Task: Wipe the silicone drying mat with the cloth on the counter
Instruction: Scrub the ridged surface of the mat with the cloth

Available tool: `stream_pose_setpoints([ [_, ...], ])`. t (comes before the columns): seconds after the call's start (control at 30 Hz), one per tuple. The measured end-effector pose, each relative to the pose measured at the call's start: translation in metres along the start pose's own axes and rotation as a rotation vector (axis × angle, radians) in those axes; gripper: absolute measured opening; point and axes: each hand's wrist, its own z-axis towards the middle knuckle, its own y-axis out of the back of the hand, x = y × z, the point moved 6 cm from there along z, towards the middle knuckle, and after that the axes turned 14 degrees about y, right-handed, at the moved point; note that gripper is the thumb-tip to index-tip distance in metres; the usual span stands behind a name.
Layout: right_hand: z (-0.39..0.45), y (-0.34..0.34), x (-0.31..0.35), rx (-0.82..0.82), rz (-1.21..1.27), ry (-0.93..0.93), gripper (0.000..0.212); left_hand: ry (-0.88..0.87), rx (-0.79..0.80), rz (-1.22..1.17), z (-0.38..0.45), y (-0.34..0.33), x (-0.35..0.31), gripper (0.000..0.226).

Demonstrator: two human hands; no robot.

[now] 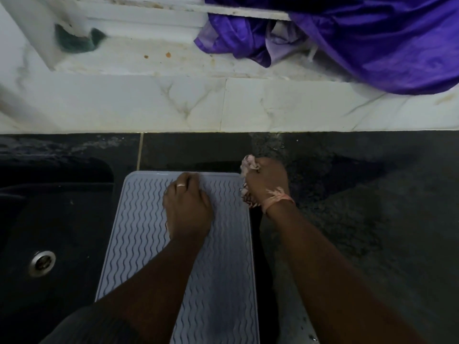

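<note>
A grey silicone drying mat (218,281) is lying flat on the dark counter (372,219), its long axis running twelve to six. The left hand (187,209) is pressing its far end, fingers curled. The right hand (267,182) is clutching a bunched cloth (248,165) at the two o'clock corner. The mat looks light, floppy and likely to slide; pinning one end seems wise.

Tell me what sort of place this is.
Most likely a home kitchen counter: a black sink with a metal drain, a grey wavy-ribbed silicone drying mat beside it, and white marble-look wall tiles.
</note>
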Motion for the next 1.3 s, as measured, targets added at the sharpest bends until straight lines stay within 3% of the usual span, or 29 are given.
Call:
stream_pose_setpoints([
  [0.07,0.003,0.014,0.003,-0.05,0.026,0.034,0.031,-0.126,-0.004,0.005,-0.003,0.001,-0.011,0.048],
  [0.23,0.004,0.005,0.009,0.056,-0.069,0.17,0.029,-0.401,0.112,0.079,-0.005,-0.012,-0.04,0.062],
  [0.5,-0.005,-0.005,0.001,0.214,-0.191,0.186,0.026,-0.373,0.155,0.171,-0.003,-0.022,-0.041,0.066],
  [0.6,-0.019,-0.011,-0.003,0.378,-0.242,0.146,0.035,-0.369,0.229,0.186,-0.004,-0.017,-0.044,0.071],
  [0.7,-0.027,0.002,-0.014,0.431,-0.052,0.009,0.031,-0.326,0.353,0.181,-0.005,-0.006,-0.054,0.068],
  [0.77,-0.034,0.023,-0.03,0.349,0.366,-0.205,0.03,-0.139,0.379,-0.102,-0.01,0.016,-0.058,0.046],
  [0.83,-0.049,0.033,-0.033,0.331,0.884,-0.384,0.025,0.233,0.36,-0.494,-0.027,0.04,-0.051,0.031],
  [0.9,-0.068,0.026,-0.017,0.441,1.259,-0.46,0.023,0.606,0.59,-0.802,-0.059,0.036,-0.051,0.032],
  [0.93,-0.076,0.021,-0.01,0.464,1.324,-0.462,0.023,0.72,0.74,-0.918,-0.08,0.033,-0.059,0.031],
  [1.0,-0.088,0.006,-0.003,0.44,1.234,-0.44,0.037,0.698,0.872,-0.976,-0.103,0.036,-0.079,0.028],
  [1.1,-0.087,0.001,-0.013,0.305,0.789,-0.289,0.015,0.707,0.865,-0.896,-0.099,0.029,-0.081,0.028],
  [1.17,-0.07,0.005,-0.021,0.297,0.587,-0.18,0.014,0.601,0.846,-0.812,-0.089,0.027,-0.076,0.028],
  [1.3,-0.02,0.017,-0.01,0.353,0.008,0.136,0.027,0.094,0.451,-0.056,-0.072,0.033,-0.069,0.045],
])
